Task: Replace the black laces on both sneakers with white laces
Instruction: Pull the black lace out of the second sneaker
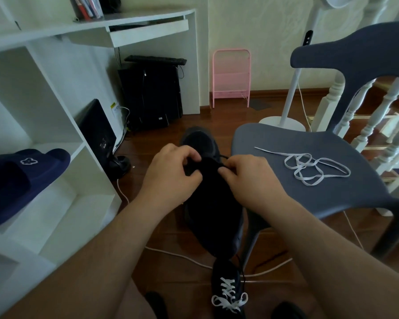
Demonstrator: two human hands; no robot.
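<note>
Both hands are working on the black sneaker [213, 203] held between them: our left hand [171, 173] is pinching its dark top, our right hand [247, 178] pinching the black lace [224, 157]. We are easing each crossing loose. Right of the hands, the white lace [313, 168] is waiting on the chair [286, 139].

Home room, white desk [134, 21], shelf with slippers [21, 178], stair banister [364, 116]

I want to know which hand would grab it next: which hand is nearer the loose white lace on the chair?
Right. The right hand works at the black sneaker just beside the chair seat, close to the white lace; the left hand is farther, across the sneaker.
</note>
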